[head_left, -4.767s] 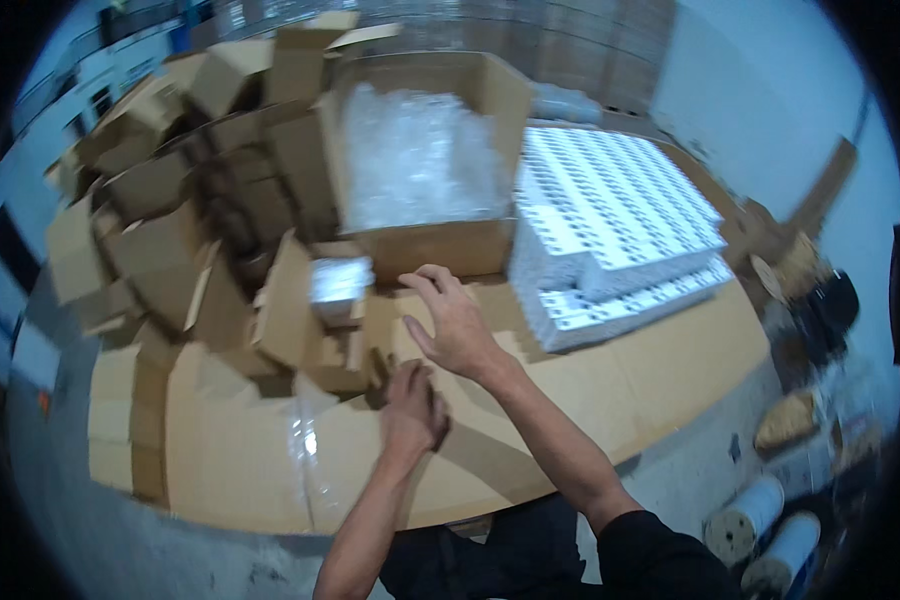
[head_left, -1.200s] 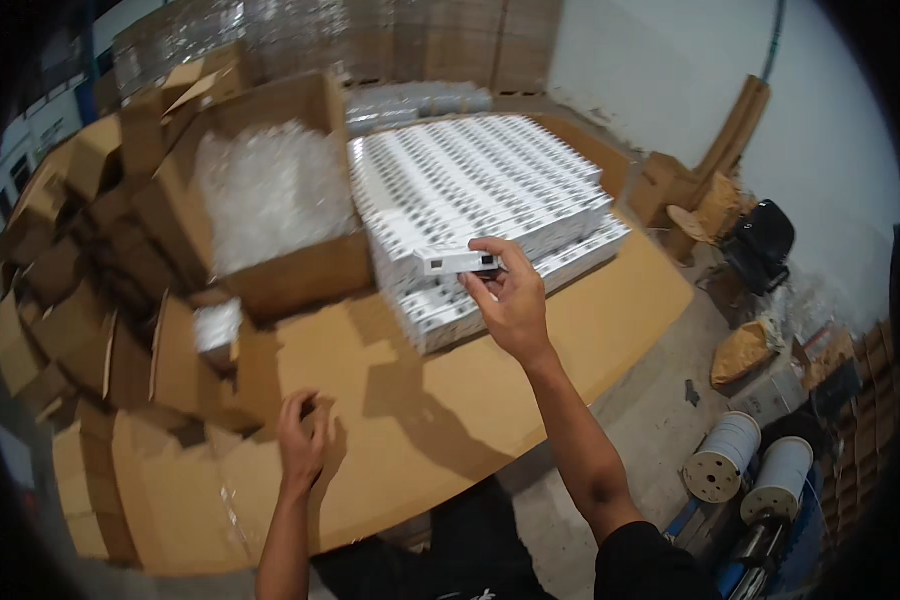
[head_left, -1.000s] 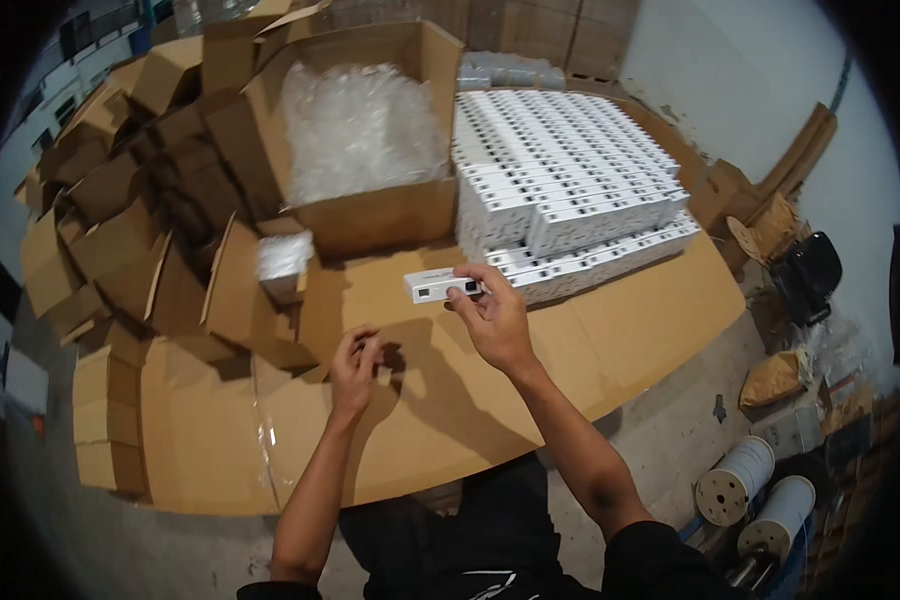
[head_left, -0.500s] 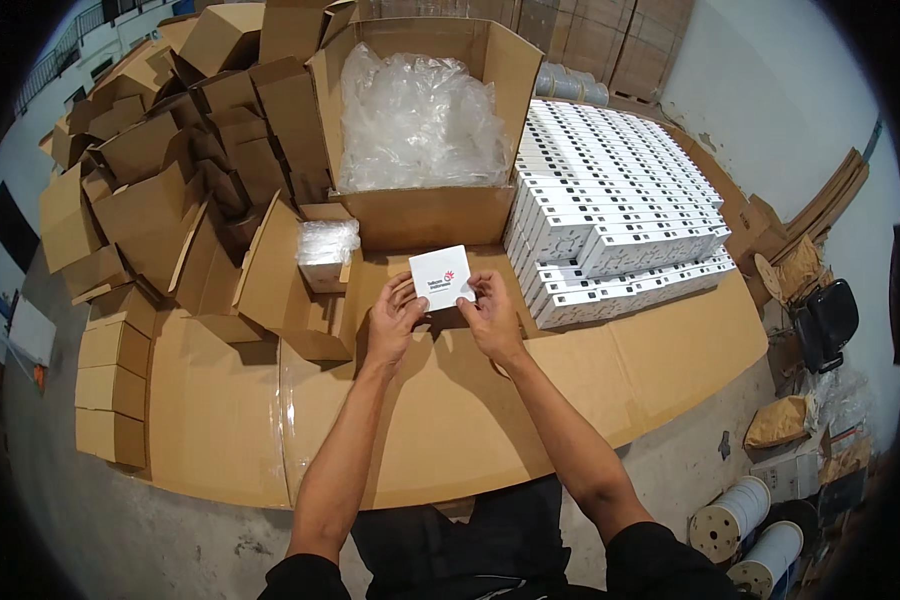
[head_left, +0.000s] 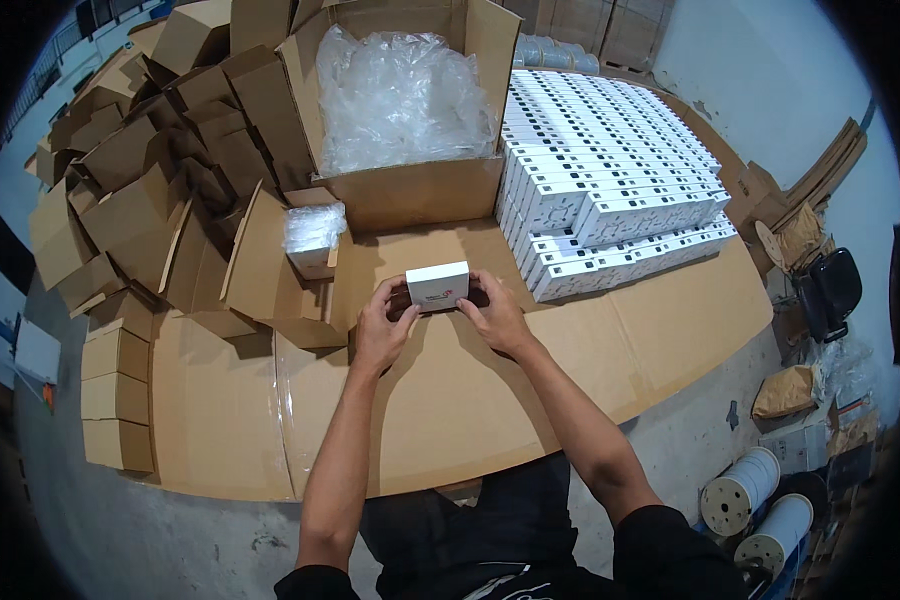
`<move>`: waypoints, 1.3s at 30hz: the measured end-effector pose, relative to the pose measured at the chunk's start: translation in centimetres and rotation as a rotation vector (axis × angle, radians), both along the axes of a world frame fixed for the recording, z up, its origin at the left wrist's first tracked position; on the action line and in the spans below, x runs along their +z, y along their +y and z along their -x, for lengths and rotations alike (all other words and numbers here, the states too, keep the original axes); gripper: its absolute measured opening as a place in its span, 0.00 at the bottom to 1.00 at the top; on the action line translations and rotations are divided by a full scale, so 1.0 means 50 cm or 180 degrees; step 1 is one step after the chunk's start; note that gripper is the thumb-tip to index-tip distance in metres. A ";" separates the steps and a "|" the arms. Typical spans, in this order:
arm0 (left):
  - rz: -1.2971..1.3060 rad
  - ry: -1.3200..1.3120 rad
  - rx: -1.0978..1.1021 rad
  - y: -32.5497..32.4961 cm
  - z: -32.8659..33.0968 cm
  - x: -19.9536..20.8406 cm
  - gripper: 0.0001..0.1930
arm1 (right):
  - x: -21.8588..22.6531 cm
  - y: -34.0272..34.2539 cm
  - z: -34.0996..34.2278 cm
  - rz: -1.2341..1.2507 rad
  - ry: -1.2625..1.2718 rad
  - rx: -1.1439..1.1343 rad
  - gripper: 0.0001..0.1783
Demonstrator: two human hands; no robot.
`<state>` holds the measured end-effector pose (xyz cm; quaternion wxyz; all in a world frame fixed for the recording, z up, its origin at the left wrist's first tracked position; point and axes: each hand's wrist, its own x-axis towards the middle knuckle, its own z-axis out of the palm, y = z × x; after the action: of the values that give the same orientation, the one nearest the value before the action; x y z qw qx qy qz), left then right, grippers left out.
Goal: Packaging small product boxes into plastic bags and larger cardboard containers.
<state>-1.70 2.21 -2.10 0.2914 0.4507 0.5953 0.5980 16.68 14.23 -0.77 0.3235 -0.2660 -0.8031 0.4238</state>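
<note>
A small flat white box (head_left: 437, 288) with a small red mark is held between my two hands over the cardboard-covered table. My left hand (head_left: 382, 325) grips its left side, thumb on the front face. On its right side, my right hand (head_left: 497, 315) has its thumb on the front and its fingers behind, partly hidden. The box stands tilted up, so its plain upper edge shows. Beyond it to the left, clear-wrapped white boxes (head_left: 313, 238) sit in an open brown carton (head_left: 280, 290).
Rows of stacked white boxes (head_left: 620, 180) fill the table's right side. A large carton (head_left: 410, 200) with clear plastic bags (head_left: 405, 100) stands at the back. Open cartons (head_left: 140, 150) pile up at the left, near small brown boxes (head_left: 115, 400). Cable spools (head_left: 740, 490) lie on the floor at right.
The white box has tipped from showing its printed face to showing its upper edge, with both hands still on it. The view has shifted slightly.
</note>
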 end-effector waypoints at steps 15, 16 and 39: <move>0.0299 0.0460 0.0107 -0.021 -0.011 0.017 0.23 | -0.011 -0.013 -0.008 -0.0438 -0.0187 -0.0041 0.22; 0.0186 0.0533 0.0114 -0.024 -0.010 0.013 0.23 | -0.009 -0.014 -0.008 -0.0454 -0.0175 -0.0023 0.22; -0.0409 0.2002 0.1160 0.007 -0.045 0.223 0.16 | -0.026 -0.043 -0.057 -0.1753 -0.1607 -0.0277 0.34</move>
<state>0.53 2.56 9.03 -0.0460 0.5164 0.6875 0.5085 19.54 12.06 -2.06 0.1924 -0.2990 -0.9294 0.0989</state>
